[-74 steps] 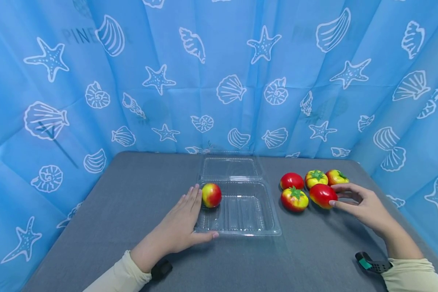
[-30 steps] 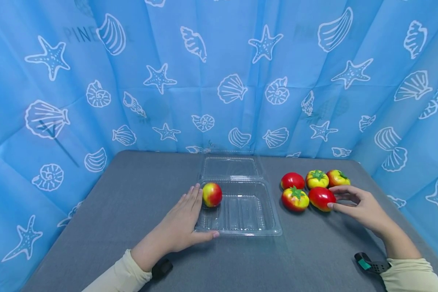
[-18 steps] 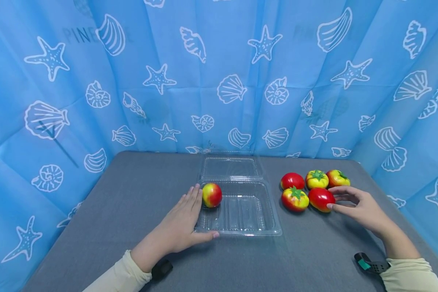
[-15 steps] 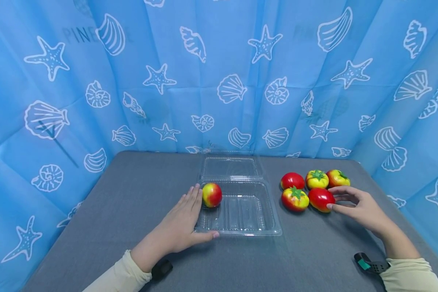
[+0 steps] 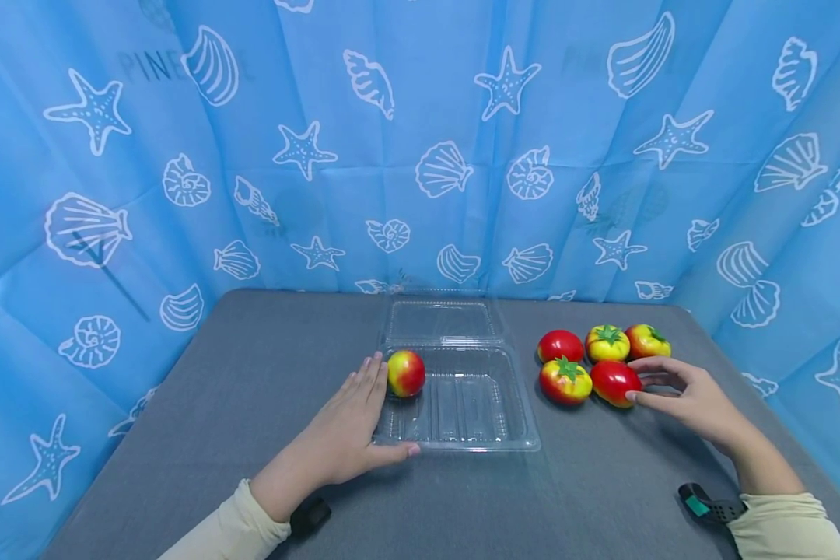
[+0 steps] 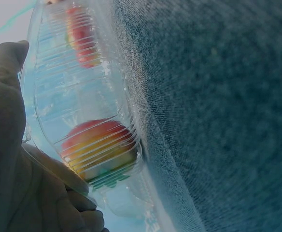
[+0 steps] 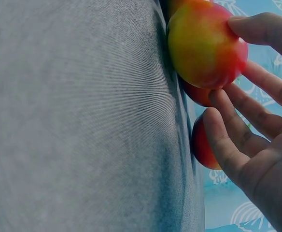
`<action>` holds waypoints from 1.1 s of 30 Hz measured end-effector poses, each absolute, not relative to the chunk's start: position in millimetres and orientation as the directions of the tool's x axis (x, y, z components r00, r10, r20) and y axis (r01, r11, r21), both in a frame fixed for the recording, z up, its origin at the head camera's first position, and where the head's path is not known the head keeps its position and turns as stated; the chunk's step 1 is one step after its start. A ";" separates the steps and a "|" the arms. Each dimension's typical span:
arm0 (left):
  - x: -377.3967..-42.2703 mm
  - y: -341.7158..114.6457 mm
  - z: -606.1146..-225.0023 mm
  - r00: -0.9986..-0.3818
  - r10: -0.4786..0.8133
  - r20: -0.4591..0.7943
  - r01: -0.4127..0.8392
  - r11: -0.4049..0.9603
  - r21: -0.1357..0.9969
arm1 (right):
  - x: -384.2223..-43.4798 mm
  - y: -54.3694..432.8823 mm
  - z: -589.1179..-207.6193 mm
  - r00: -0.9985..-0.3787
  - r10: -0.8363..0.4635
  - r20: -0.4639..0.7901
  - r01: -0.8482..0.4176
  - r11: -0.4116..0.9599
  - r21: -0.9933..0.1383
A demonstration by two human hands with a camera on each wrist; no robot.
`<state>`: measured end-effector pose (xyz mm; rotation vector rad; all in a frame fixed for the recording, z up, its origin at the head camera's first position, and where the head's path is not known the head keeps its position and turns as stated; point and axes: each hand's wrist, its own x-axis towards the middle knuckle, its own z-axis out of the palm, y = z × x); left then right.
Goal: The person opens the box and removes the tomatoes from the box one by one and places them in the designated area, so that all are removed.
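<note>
A clear plastic clamshell container [image 5: 476, 446] lies on the table, its lid folded back. My left hand [image 5: 339, 435] rests along its left wall with straight fingers, the thumb at the front corner. Inside, by those fingers, sits a red-yellow toy tomato [image 5: 407, 374]; its green leaves show through the wall in the left wrist view. To the right, my right hand [image 5: 700, 400] pinches a glossy red toy tomato [image 5: 614, 383] between thumb and forefinger. The right wrist view shows the yellowish side of this tomato [image 7: 201, 46], close against the tablecloth.
Several more toy tomatoes cluster around the pinched one: a red one [image 5: 560, 347], a leafy yellow one [image 5: 607, 344] and a red-yellow one [image 5: 565, 381] among them. A grey cloth [image 5: 476, 505] covers the table. Behind it hangs a blue shell-print curtain [image 5: 420, 109].
Over the earlier frames my right hand and the pinched tomato came slightly down toward the near side, then stayed almost still. My left hand and the container have not moved.
</note>
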<state>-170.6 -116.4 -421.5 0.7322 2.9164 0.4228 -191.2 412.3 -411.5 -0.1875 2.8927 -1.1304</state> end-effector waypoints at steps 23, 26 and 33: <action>-169.9 -116.0 -422.2 -0.882 0.471 -0.021 0.447 0.850 0.278 | -190.2 414.8 -409.7 -0.987 -0.118 0.110 -0.161 0.679 -0.716; -170.3 -116.3 -422.8 -0.881 0.472 -0.022 0.449 0.850 0.275 | -190.4 414.3 -410.3 -0.986 -0.115 0.119 -0.166 0.674 -0.720; -170.5 -116.3 -422.9 -0.881 0.473 -0.023 0.448 0.848 0.284 | -191.0 414.0 -411.4 -0.986 -0.111 0.122 -0.165 0.684 -0.711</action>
